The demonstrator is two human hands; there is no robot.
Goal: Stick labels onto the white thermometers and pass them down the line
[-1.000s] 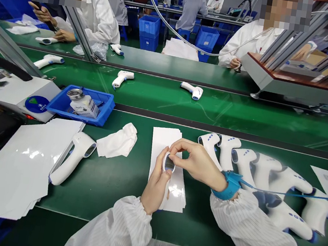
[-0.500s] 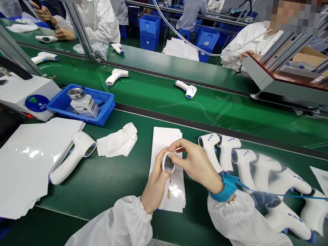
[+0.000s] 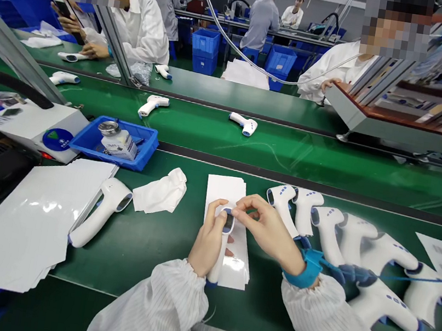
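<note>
My left hand is wrapped round a white handheld infrared thermometer, its dark oval screen facing up toward me. At the screen's upper edge, my right hand has thumb and forefinger pinched together; whatever lies between them is too small to make out. A blue wrist strap with a cord circles my right wrist. Beneath the held thermometer lies a stack of white sheets. Another thermometer rests at the left on a larger pile of glossy sheets.
Several thermometers crowd the bench on the right. A crumpled white cloth lies left of my hands, near a blue tray holding a bottle. Beyond runs a green conveyor carrying thermometers. Co-workers sit across it.
My right fingers have shifted from across the screen to its upper right edge. More of the thermometer's handle shows below my left hand. The conveyor's thermometers have moved slightly left.
</note>
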